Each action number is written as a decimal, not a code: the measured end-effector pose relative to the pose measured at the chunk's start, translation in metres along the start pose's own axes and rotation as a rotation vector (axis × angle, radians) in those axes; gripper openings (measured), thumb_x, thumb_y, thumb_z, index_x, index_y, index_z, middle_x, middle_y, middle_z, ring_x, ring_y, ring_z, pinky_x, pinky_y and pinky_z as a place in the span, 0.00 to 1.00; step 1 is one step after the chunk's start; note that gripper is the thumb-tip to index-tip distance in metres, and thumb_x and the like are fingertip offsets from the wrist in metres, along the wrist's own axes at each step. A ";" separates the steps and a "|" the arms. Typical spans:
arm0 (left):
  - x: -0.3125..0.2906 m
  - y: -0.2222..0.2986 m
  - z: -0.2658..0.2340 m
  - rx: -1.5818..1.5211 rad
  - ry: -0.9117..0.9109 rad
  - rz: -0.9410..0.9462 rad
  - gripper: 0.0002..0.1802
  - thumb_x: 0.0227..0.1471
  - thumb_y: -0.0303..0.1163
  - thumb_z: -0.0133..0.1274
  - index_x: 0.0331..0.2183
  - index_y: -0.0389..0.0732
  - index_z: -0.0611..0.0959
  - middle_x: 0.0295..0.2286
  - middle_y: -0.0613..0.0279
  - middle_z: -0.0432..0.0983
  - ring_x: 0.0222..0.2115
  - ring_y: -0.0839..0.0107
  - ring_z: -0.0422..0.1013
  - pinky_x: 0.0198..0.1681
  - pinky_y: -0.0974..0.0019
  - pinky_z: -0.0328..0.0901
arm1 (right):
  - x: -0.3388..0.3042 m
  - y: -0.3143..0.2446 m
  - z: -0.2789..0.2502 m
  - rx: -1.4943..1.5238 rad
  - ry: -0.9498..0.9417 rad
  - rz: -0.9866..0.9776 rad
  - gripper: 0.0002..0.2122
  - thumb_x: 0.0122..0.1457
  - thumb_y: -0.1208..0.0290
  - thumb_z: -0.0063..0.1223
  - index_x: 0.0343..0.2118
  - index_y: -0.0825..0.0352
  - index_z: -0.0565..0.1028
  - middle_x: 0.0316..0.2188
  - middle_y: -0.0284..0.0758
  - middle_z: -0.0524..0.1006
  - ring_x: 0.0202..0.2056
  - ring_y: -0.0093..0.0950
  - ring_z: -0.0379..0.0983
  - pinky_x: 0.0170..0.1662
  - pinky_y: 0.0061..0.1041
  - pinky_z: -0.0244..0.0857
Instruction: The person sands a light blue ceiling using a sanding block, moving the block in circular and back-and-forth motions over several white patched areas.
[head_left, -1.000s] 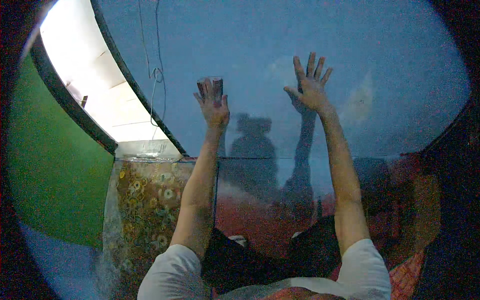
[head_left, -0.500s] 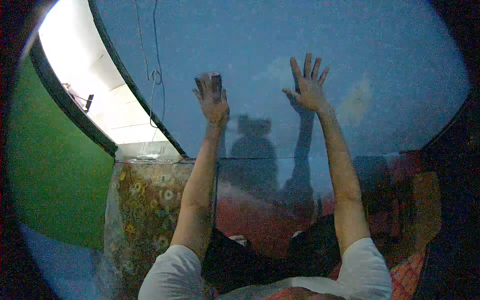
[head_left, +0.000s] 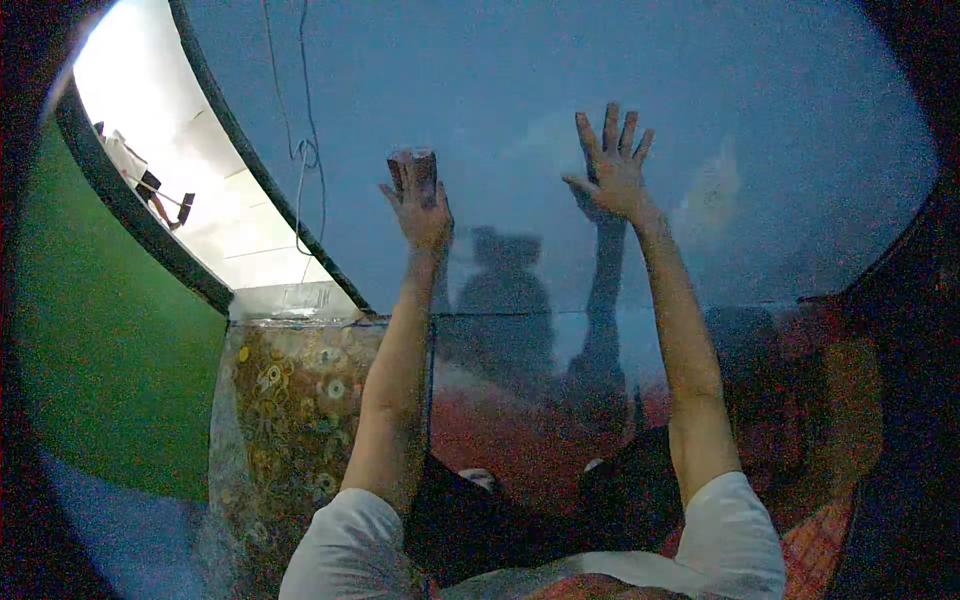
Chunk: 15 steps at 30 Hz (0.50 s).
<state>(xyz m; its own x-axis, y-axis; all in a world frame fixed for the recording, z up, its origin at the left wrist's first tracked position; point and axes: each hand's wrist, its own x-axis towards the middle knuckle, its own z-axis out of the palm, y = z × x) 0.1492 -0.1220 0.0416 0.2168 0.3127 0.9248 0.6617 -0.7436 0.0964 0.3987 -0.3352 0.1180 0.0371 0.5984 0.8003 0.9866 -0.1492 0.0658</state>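
My left hand (head_left: 424, 215) presses a small reddish-brown block (head_left: 425, 170) against a blue wall (head_left: 480, 90). Its fingers lie over the block and the thumb side faces right; what the block is made of is too dark to tell. Further right, my right hand (head_left: 616, 186) rests on the wall with its fingers spread, holding nothing. Both arms are stretched out, and their shadows fall on the wall. A paler patch (head_left: 712, 190) marks the wall just right of my right hand.
A thin looped cord (head_left: 308, 155) hangs on the wall at left. Beyond it is a bright doorway (head_left: 225, 190), where another person (head_left: 148, 180) stands with a broom-like tool (head_left: 185, 208). A green door or panel (head_left: 110, 330) borders it. Patterned floor covering (head_left: 290, 410) lies lower left.
My left hand and the block have shifted slightly left, and its fingers sit differently over the block. My right hand stays nearly in place. More of the person in the doorway shows.
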 end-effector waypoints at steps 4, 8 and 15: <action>0.005 -0.002 -0.004 -0.082 0.039 0.030 0.31 0.57 0.38 0.47 0.62 0.45 0.64 0.64 0.53 0.50 0.65 0.52 0.44 0.64 0.36 0.31 | -0.004 0.001 0.015 -0.009 -0.009 0.001 0.46 0.53 0.44 0.55 0.68 0.45 0.38 0.68 0.48 0.27 0.66 0.60 0.19 0.58 0.71 0.14; 0.026 0.007 -0.021 -0.143 0.024 0.014 0.31 0.57 0.37 0.47 0.61 0.45 0.64 0.64 0.53 0.49 0.65 0.53 0.43 0.65 0.37 0.31 | -0.013 0.004 0.016 -0.005 -0.022 0.007 0.46 0.53 0.45 0.55 0.68 0.46 0.38 0.68 0.49 0.27 0.66 0.60 0.20 0.58 0.71 0.14; 0.011 0.002 -0.009 -0.221 0.110 -0.022 0.34 0.56 0.37 0.47 0.63 0.44 0.60 0.64 0.53 0.49 0.66 0.51 0.42 0.65 0.39 0.30 | -0.011 -0.001 0.008 -0.008 0.003 0.003 0.46 0.53 0.47 0.56 0.69 0.47 0.38 0.68 0.51 0.27 0.66 0.59 0.20 0.58 0.71 0.15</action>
<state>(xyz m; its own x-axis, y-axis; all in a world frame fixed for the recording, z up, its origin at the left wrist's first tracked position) 0.1463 -0.1259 0.0555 0.1166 0.2734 0.9548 0.4900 -0.8520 0.1841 0.3981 -0.3351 0.1044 0.0393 0.5956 0.8023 0.9853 -0.1568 0.0681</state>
